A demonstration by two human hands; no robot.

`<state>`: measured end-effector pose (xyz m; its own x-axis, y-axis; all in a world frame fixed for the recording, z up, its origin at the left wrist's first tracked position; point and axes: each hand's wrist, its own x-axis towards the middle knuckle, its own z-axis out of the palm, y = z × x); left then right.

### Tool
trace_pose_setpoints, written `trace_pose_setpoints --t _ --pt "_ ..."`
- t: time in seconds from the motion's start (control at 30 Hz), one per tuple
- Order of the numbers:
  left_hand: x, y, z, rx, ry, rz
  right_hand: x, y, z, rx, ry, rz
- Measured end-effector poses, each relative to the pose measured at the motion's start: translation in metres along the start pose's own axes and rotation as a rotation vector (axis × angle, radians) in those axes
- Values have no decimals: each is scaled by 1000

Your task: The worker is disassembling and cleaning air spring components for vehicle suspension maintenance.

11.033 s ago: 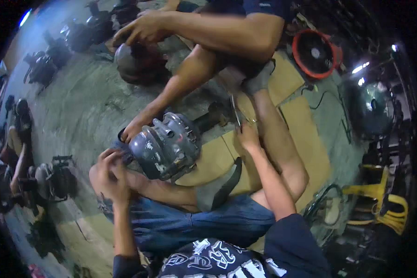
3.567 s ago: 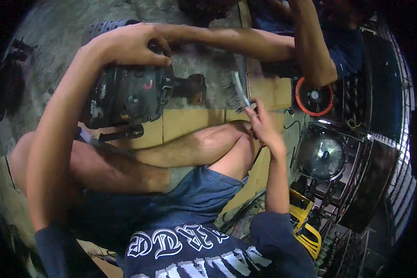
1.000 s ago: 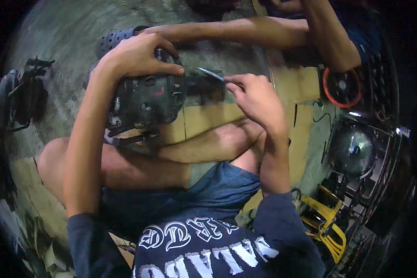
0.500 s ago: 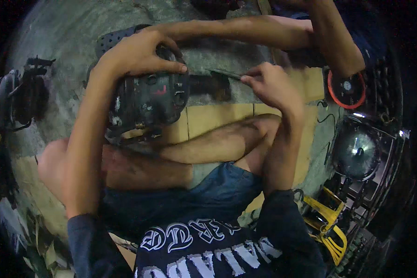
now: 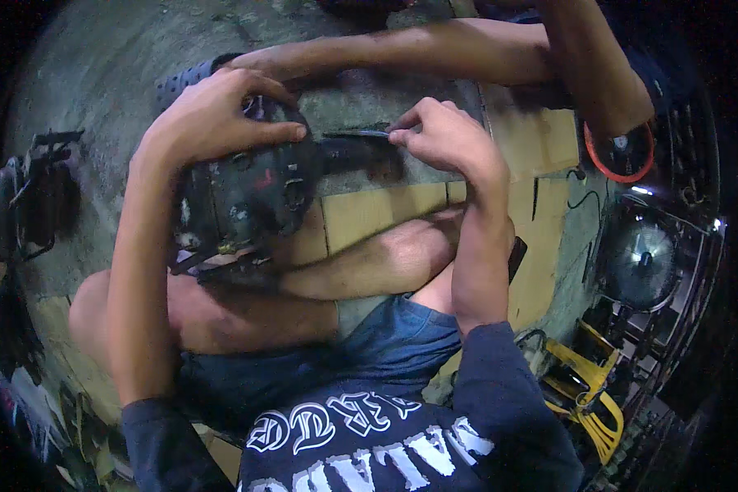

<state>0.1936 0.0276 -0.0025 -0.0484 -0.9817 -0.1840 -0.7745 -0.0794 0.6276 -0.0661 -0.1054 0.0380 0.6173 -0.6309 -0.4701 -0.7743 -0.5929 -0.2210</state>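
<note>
A bulky black machine body (image 5: 242,193) with a small red mark on its face sits in front of me, left of centre. My left hand (image 5: 209,119) grips its top edge, the thumb stretched along the upper side and the other fingers curled over the far side, partly hidden. Right of the machine, my right hand (image 5: 443,135) pinches a thin, narrow tool (image 5: 355,133) between thumb and fingers. Its tip points left toward the machine; its exact kind I cannot make out. Below the tool, a dark block-like part (image 5: 361,156) lies beside the machine.
Another person's bare limb (image 5: 418,53) stretches across the far side, near a grey perforated clog (image 5: 176,84). Flattened cardboard (image 5: 385,209) lies beneath my crossed legs. On the right are a red-rimmed disc (image 5: 621,148), a round fan (image 5: 644,262) and a yellow plastic item (image 5: 590,373).
My right hand has shifted left with the thin tool, bringing its tip closer to the machine. The left hand keeps its grip on the machine; the whole view has shifted slightly.
</note>
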Motion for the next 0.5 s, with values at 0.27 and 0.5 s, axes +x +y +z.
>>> trace_pose_setpoints --t 0.27,0.5 --pt "-4 6 -3 -16 -8 -33 -11 12 5 -16 65 7" --pt "-3 8 -3 -24 8 -43 -17 16 -10 11 24 85"
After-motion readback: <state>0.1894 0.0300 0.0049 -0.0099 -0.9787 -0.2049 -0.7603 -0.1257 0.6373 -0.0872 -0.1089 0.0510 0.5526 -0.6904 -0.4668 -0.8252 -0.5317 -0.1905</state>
